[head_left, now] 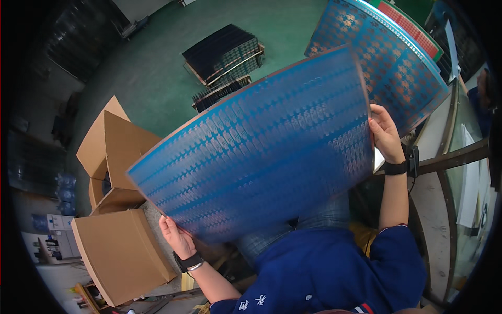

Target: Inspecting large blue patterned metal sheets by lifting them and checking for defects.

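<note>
A large blue sheet (261,141) with rows of small repeated shapes spans the space in front of my body, tilted and slightly blurred. Its lower left edge is gripped between the fingers of my left hand (177,238). My right hand (386,137) pinches the right edge, higher up and farther out. Behind that edge, at the upper right, stands another blue sheet (397,68) with copper-coloured shapes, partly covered by the one I hold.
At the left stands an open cardboard box (123,149), with a brown carton panel (117,256) below it. Farther off, a stack of dark patterned sheets (222,52) rests on the green floor (151,78). A red-and-green panel (410,26) is at the upper right.
</note>
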